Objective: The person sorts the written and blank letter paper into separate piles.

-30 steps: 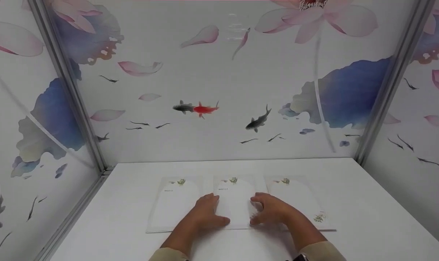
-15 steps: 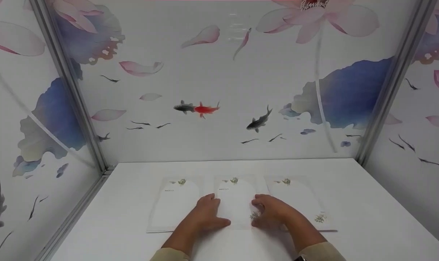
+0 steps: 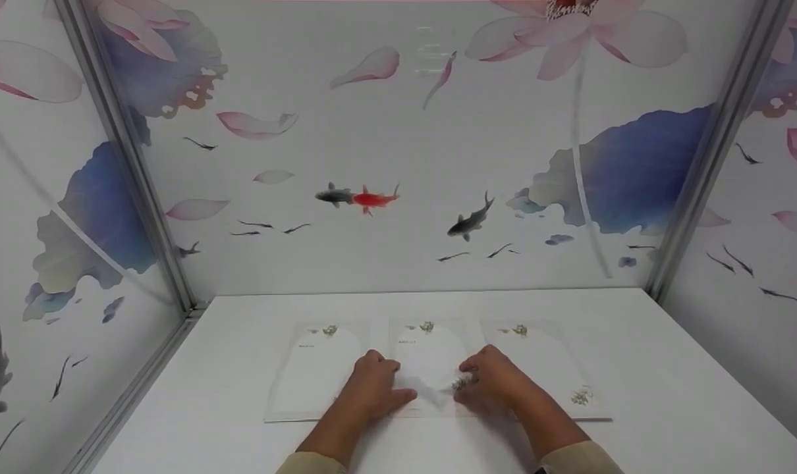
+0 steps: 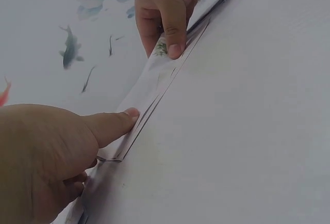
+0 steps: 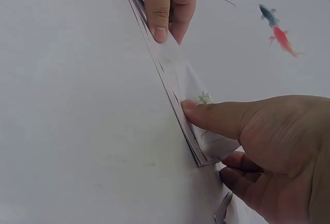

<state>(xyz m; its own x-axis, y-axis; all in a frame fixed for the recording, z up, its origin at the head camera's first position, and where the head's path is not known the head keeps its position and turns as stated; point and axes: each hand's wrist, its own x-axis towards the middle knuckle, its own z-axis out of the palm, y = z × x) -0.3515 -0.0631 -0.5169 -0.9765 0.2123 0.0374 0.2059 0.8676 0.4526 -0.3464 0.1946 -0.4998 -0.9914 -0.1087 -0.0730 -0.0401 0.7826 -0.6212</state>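
Note:
A middle stack of printed paper sheets [image 3: 428, 362], white with a small plant print at the top, lies between my hands. My left hand [image 3: 375, 388] grips its left side near the front, and my right hand [image 3: 494, 382] grips the right side, over a printed sprig. The near part of the paper bulges slightly between them. In the left wrist view the left thumb [image 4: 116, 125] lies along the layered near edge of the sheets [image 4: 149, 92]. The right wrist view has the right thumb [image 5: 211, 115] on that edge, with slightly separated layers; the fingers beneath are partly hidden.
A similar paper stack lies to the left [image 3: 313, 375] and another to the right [image 3: 543, 362], both close beside the middle one. All rest on a white table [image 3: 207, 395], enclosed by panels [image 3: 398, 263] printed with fish and lotus, with metal posts at the corners.
Both hands stay at the middle stack. My right hand's knuckles have risen a little and its fingers curl more. The middle paper, flat before, now bends up near the front.

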